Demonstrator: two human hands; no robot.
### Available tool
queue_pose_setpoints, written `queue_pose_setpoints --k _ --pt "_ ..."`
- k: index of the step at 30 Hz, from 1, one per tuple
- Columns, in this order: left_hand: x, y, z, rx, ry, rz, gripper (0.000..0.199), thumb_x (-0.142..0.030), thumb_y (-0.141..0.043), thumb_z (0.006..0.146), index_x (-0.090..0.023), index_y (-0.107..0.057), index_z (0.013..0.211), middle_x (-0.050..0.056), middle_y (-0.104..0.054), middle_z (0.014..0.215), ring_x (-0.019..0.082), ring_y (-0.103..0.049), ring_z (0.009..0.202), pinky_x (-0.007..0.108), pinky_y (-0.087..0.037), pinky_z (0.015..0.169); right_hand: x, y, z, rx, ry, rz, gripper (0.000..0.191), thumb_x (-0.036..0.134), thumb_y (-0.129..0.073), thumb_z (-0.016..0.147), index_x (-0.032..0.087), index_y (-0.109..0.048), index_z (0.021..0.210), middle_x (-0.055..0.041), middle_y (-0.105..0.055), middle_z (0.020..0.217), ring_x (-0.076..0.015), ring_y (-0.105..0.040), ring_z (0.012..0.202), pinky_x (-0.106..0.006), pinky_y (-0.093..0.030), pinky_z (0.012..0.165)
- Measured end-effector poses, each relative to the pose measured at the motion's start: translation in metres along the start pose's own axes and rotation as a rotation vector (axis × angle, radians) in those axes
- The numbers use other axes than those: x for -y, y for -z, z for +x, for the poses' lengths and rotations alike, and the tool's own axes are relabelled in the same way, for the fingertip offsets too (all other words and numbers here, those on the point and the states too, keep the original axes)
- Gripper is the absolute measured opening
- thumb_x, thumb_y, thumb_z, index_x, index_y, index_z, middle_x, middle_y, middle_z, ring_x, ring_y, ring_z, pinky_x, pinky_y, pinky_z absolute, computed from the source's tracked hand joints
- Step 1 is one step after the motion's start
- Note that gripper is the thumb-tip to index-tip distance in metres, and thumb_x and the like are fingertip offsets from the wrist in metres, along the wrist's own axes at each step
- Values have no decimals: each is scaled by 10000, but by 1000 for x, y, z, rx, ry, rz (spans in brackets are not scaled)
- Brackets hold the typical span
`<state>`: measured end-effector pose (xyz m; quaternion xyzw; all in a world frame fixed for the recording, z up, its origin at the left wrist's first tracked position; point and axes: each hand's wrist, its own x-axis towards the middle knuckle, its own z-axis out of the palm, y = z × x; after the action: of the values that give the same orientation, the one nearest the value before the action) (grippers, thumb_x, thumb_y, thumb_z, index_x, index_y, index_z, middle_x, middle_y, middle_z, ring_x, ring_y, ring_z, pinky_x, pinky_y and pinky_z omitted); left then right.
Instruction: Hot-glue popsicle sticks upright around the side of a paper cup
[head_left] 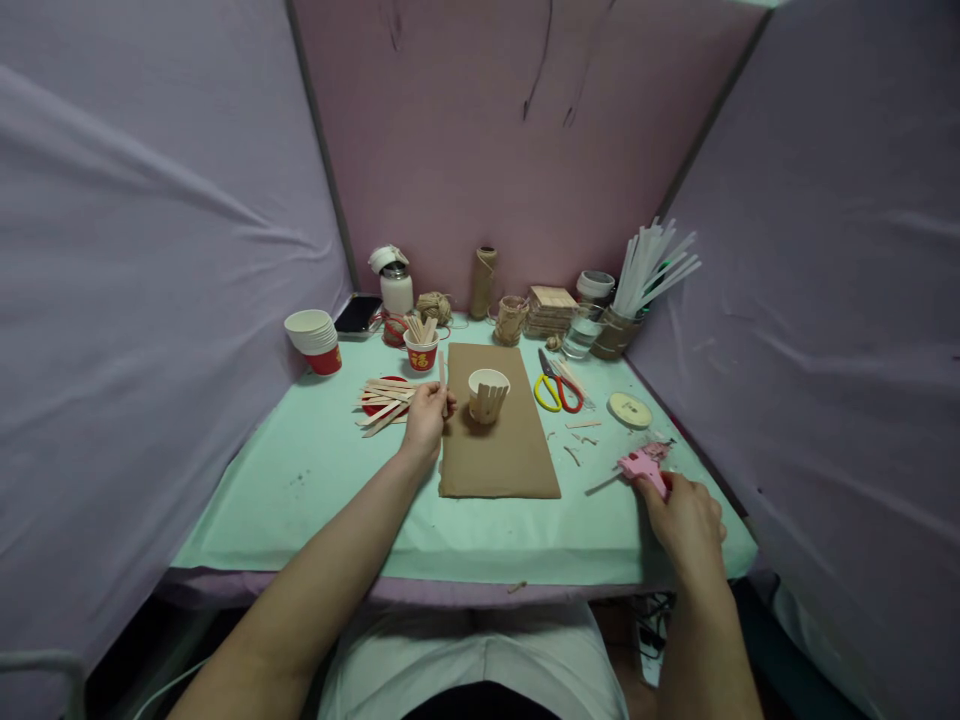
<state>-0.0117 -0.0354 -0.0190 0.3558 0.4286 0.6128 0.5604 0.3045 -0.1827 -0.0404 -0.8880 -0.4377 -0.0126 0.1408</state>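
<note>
My left hand (pixel 427 420) pinches an upright craft stick (pixel 442 371) just over the left edge of a brown cardboard sheet (pixel 499 465). On the cardboard stands a paper cup (pixel 489 397) with several sticks fixed upright against its near side. Over at the right, my right hand (pixel 686 520) has its fingers closed at the handle of a pink hot glue gun (pixel 643 465), which is low over the table or resting on it; I cannot tell which. Loose craft sticks (pixel 386 400) lie on a red lid left of my left hand.
Stacked paper cups (pixel 313 340) and a red cup of sticks (pixel 421 352) stand at the left. Scissors (pixel 556 390), a tape roll (pixel 630 409) and wood scraps lie to the right. Behind are twine (pixel 433 308), a water glass (pixel 582 332) and glue sticks (pixel 651 268). Fabric walls enclose the table.
</note>
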Motion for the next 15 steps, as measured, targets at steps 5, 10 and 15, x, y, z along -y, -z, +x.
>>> queue_pose_setpoints --k 5,10,15 --pt "-10 2 0 -17 7 -101 129 -237 -595 849 -189 -483 806 -63 -477 594 42 -386 455 150 -292 464 18 21 -14 29 230 540 538 572 -426 847 158 -655 1104 -158 -680 1042 -303 -603 966 -410 -482 842" --pt "-15 3 -1 7 7 -132 130 -294 -566 873 -170 -559 834 -58 -440 563 37 -319 422 149 -227 414 52 40 -42 290 248 1001 539 632 -523 843 212 -634 1162 -83 -688 991 -213 -610 787 -309 -485 680" --pt "-22 7 2 6 107 -236 143 -282 -604 844 -141 -607 820 -34 -460 588 38 -341 440 153 -229 400 78 35 -67 550 293 1296 472 611 -542 859 203 -679 1051 -73 -677 870 -173 -552 677 -294 -429 616"
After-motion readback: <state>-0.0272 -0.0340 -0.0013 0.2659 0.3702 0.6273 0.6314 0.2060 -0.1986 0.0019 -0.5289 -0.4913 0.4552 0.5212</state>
